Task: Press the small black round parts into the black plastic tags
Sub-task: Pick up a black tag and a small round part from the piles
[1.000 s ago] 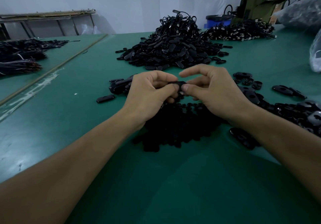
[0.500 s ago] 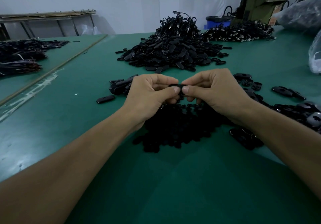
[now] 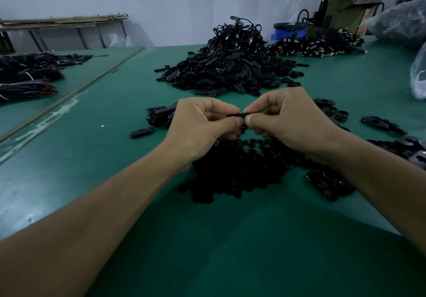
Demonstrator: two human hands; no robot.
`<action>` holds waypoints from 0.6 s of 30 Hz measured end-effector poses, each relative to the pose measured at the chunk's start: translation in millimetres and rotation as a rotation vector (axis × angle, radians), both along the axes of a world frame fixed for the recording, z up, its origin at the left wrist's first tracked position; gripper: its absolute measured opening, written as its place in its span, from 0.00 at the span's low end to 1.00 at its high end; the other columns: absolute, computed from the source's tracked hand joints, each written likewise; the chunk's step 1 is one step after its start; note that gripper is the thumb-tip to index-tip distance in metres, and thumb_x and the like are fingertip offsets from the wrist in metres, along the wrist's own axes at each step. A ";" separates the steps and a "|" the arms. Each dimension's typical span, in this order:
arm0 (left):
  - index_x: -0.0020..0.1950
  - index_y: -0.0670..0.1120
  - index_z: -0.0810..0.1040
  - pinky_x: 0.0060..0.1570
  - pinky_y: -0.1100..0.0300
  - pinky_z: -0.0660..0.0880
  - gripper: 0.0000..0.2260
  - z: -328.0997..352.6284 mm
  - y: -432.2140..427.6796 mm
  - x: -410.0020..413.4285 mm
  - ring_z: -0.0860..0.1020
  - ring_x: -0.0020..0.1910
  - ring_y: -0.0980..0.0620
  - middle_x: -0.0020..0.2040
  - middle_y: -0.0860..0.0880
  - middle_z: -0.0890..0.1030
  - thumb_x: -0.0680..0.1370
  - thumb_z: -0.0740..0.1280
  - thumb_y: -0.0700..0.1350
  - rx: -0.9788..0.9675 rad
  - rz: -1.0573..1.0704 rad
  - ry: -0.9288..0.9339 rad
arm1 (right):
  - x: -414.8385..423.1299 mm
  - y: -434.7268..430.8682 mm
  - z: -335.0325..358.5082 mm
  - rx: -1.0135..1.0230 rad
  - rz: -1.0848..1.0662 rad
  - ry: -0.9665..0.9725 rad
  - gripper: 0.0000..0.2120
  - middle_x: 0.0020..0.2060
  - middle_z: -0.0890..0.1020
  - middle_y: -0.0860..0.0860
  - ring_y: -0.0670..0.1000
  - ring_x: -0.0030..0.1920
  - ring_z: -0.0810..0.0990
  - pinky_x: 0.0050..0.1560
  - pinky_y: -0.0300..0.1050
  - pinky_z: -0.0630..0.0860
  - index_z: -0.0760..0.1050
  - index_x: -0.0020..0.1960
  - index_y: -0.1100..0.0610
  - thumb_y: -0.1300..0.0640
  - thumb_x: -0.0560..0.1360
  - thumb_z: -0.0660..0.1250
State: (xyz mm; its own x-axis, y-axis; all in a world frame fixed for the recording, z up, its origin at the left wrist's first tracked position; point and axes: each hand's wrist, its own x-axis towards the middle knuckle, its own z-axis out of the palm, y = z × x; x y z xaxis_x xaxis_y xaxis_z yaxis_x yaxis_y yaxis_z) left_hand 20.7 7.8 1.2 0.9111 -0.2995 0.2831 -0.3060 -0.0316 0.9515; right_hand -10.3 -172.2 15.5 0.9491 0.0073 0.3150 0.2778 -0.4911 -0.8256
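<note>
Green matting covers the tabletop, and against it I see both hands raised just above a low spread of small black round parts. The spread lies directly beneath them, so the next piece is close by. The left hand and right hand meet thumb to thumb, each with its fingers curled and pinching one end of a single black plastic tag held level between them. Only a thin strip of it shows above the thumbs. I judge the grip is two-sided so that the forefingers back the tag while the thumbs push a round part into it. Whether a part sits in the tag I cannot tell, since the thumbs cover that spot. Loose tags lie out to the right of the right hand, probably the supply I draw from. A small cluster lies just left of the left hand, perhaps the finished ones, though I cannot confirm that. A tall heap of tags sits farther back, well apart from the work.
</note>
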 end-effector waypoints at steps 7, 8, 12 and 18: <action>0.41 0.41 0.82 0.34 0.63 0.80 0.06 3.3 1.4 2.5 0.83 0.30 0.51 0.32 0.44 0.84 0.71 0.76 0.31 0.009 0.007 -0.053 | -1.3 -0.7 3.1 0.001 0.039 -0.044 0.05 0.31 0.85 0.50 0.44 0.31 0.81 0.37 0.38 0.80 0.82 0.41 0.53 0.62 0.72 0.73; 0.41 0.41 0.82 0.34 0.62 0.80 0.06 3.3 1.3 3.0 0.83 0.30 0.51 0.32 0.44 0.84 0.71 0.76 0.32 0.007 0.008 -0.060 | -1.2 -0.7 3.9 0.007 0.044 -0.049 0.05 0.31 0.85 0.50 0.44 0.31 0.82 0.37 0.36 0.80 0.82 0.41 0.54 0.63 0.73 0.73; 0.44 0.42 0.83 0.36 0.62 0.81 0.06 -0.8 2.6 6.7 0.84 0.31 0.51 0.34 0.46 0.85 0.72 0.76 0.33 0.009 0.077 -0.071 | 0.1 -1.0 0.6 -0.024 -0.010 -0.069 0.06 0.37 0.86 0.50 0.43 0.38 0.84 0.42 0.34 0.80 0.83 0.48 0.53 0.62 0.77 0.70; 0.53 0.50 0.84 0.50 0.56 0.83 0.11 -10.0 22.6 30.9 0.86 0.37 0.54 0.41 0.52 0.86 0.75 0.73 0.35 0.078 0.465 -0.099 | 5.1 -19.0 -8.2 -0.726 -0.295 -0.013 0.18 0.65 0.78 0.57 0.57 0.67 0.74 0.68 0.46 0.70 0.73 0.71 0.58 0.57 0.82 0.61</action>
